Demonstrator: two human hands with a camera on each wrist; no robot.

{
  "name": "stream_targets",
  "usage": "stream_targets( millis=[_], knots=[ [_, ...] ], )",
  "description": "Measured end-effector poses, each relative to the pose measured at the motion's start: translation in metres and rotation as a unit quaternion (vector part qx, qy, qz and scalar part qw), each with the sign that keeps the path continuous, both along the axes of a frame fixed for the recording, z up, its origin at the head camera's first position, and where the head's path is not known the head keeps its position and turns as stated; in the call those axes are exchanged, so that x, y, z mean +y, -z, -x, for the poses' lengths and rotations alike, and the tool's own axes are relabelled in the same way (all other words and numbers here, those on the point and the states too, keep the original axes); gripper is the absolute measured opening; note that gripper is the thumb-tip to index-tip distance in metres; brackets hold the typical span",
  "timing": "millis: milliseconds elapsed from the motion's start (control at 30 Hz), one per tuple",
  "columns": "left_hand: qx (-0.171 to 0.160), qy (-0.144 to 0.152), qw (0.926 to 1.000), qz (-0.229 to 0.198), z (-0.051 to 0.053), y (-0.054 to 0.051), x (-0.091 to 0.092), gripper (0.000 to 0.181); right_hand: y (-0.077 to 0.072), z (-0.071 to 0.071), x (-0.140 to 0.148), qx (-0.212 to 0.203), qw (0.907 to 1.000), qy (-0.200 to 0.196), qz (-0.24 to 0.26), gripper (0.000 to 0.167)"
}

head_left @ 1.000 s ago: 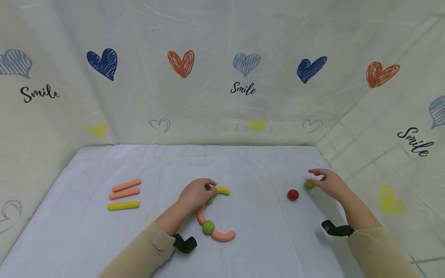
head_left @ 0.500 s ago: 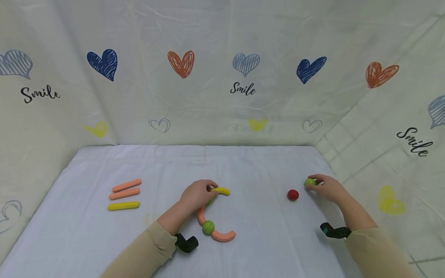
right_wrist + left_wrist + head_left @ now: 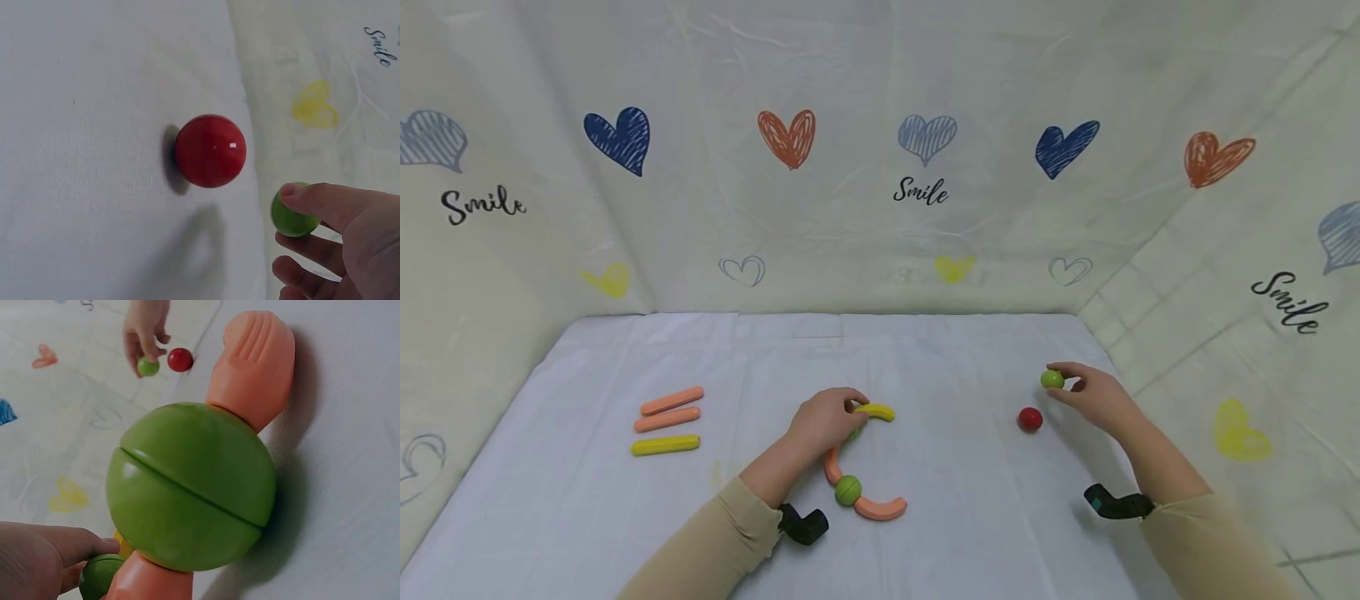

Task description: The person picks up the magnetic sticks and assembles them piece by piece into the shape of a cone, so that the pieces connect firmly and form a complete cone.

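Green, at the right: pinching the lime ball (image 3: 1052, 379) between thumb and fingertips of the right grip (image 3: 1093, 400), holding above the white cloth of the counter (image 3: 962, 517). Having near this ball, on the cloth and slightly closer to the person, a red ball (image 3: 1030, 419), resting apart from the fingers.

At the centre: pinching the left end of the yellow curved piece (image 3: 878, 412) between thumb and forefinger of the left grip (image 3: 823, 419), at counter level. Partly covering with the same fingers the rear green ball (image 3: 852, 435); not showing clearly whether touching the yellow curved piece. Continuing toward the person with the rear orange arc (image 3: 832, 467), the grooved front green ball (image 3: 847, 490) and the front orange arc (image 3: 881, 508). Touching both orange arcs at the front green ball. Bending as a C, opening to the right.

At the left: showing, well apart from the row, an upper orange stick (image 3: 672, 401), a lower orange stick (image 3: 667, 419) and, closest to the person, a yellow stick (image 3: 665, 445), all lying roughly parallel.

Behind the counter: displaying coloured hearts and the word "Smile" on a pale curtain (image 3: 842, 225). Wearing a beige left sleeve (image 3: 711, 542) and a beige right sleeve (image 3: 1213, 542).
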State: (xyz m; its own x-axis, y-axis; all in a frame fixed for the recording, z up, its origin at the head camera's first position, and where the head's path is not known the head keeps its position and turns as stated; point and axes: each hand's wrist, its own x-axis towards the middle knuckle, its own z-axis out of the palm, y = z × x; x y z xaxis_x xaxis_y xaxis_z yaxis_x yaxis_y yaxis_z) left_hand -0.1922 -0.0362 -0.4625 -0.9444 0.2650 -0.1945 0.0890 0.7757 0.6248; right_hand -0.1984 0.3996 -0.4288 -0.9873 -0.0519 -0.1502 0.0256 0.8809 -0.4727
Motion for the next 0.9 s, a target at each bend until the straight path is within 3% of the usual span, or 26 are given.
stream_targets(
  millis=[333,500,733,900],
  knots=[
    [0.004,-0.004,1.0000,-0.007,0.000,0.002,-0.001,0.025,-0.015,-0.007,-0.046,0.018,0.9992,-0.031,0.016,0.049],
    [0.004,-0.007,0.9999,-0.010,0.001,0.005,-0.001,0.024,-0.010,-0.008,-0.071,0.010,0.9977,-0.056,0.037,0.045],
    [0.008,-0.011,0.9997,-0.017,0.001,0.008,-0.003,0.024,0.005,-0.010,-0.108,0.039,0.9904,-0.125,0.044,0.041],
    [0.011,-0.014,0.9995,-0.027,0.000,0.008,-0.003,0.024,0.011,-0.012,-0.135,0.016,0.9887,-0.140,0.053,0.040]
  ],
)
